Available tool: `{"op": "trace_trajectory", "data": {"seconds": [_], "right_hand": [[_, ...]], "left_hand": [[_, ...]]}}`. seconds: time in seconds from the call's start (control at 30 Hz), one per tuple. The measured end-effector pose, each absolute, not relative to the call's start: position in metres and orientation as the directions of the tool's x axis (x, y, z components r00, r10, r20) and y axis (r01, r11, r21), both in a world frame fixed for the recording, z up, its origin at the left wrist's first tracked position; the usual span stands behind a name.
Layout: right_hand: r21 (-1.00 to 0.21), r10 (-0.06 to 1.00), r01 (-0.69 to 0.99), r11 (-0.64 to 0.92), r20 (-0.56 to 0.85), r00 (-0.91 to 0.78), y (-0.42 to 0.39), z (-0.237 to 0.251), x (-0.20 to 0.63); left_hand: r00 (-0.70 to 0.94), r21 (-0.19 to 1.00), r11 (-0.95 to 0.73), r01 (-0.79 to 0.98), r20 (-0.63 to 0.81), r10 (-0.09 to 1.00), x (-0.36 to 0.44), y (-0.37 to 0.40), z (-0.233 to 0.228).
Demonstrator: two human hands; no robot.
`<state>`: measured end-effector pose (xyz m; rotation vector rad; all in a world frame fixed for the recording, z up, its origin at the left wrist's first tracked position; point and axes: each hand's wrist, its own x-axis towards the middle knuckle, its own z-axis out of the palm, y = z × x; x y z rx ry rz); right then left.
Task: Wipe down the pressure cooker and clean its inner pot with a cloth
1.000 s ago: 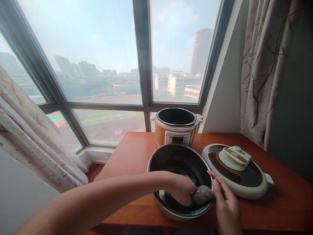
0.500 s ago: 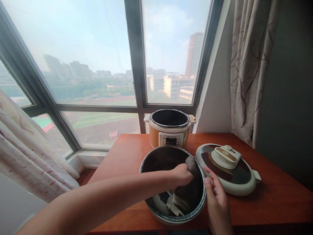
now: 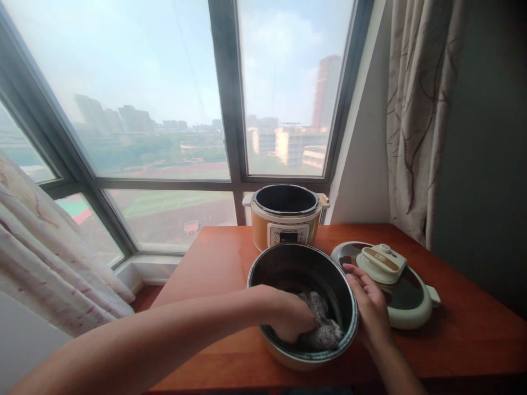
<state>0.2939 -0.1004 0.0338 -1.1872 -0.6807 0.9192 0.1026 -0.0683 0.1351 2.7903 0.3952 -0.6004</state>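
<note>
left hand [image 3: 290, 323]: i see it clamped on the scouring pad [image 3: 323, 329], now down at pot's 6 o'clock, was at 1.
right hand [image 3: 370, 307]: gripping inner pot [image 3: 263, 269] rim at 3 o'clock, as before.
meaning: scrub is working round the wall.

Left forearm bare, stretched long across front of body from lower left, wrist bent downward. Left hand [image 3: 290, 322] curled into loose fist, knuckles up, fingertips tucked under and hidden. Right hand [image 3: 368, 305] comes up from lower right, back toward viewer, fingers [image 3: 354, 274] together, slightly bent, pointing forward and left. Hands near each other, not touching.
</note>
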Motion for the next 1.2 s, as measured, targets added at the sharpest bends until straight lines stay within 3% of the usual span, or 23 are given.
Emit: {"op": "trace_trajectory", "data": {"seconds": [0.1,0.17,0.3,0.53,0.63,0.8,0.9,1.0,1.1,1.2], "right_hand": [[-0.972,0.911,-0.221,0.081,-0.018,0.413,-0.088,0.043,0.303],[-0.975,0.93,-0.216,0.056,-0.027,0.366,-0.083,0.049,0.305],[-0.988,0.916,-0.147,0.045,-0.018,0.401,-0.087,0.053,0.308],[-0.996,0.825,-0.044,0.075,0.037,0.564,-0.146,0.03,0.297],[-0.999,0.817,0.013,0.042,0.042,0.576,-0.16,0.022,0.284],[-0.993,0.786,0.111,0.032,0.094,0.611,-0.158,0.018,0.274],[-0.987,0.804,0.154,0.033,0.118,0.583,-0.157,0.019,0.272],[-0.986,0.829,0.162,0.046,0.128,0.544,-0.158,0.021,0.267],[-0.986,0.844,0.145,0.08,0.144,0.516,-0.158,0.024,0.263],[-0.989,0.857,0.129,0.077,0.132,0.498,-0.157,0.027,0.26]], "left_hand": [[0.846,0.209,-0.952,0.222,-0.527,0.082,0.09,-0.061,0.133],[0.856,0.278,-0.929,0.246,-0.511,0.073,0.086,-0.058,0.132],[0.87,0.381,-0.868,0.32,-0.481,0.109,0.086,-0.056,0.131],[0.846,0.364,-0.849,0.384,-0.507,0.165,0.088,-0.063,0.132],[0.849,0.428,-0.801,0.419,-0.498,0.178,0.093,-0.064,0.128],[0.786,0.573,-0.54,0.616,-0.494,0.372,0.109,-0.063,0.115],[0.642,0.727,-0.104,0.679,-0.519,0.565,0.121,-0.057,0.104],[0.5,0.824,0.243,0.512,-0.516,0.696,0.131,-0.048,0.098],[0.416,0.853,0.318,0.415,-0.489,0.767,0.135,-0.041,0.097],[0.423,0.842,0.245,0.48,-0.468,0.776,0.133,-0.038,0.099]]}}
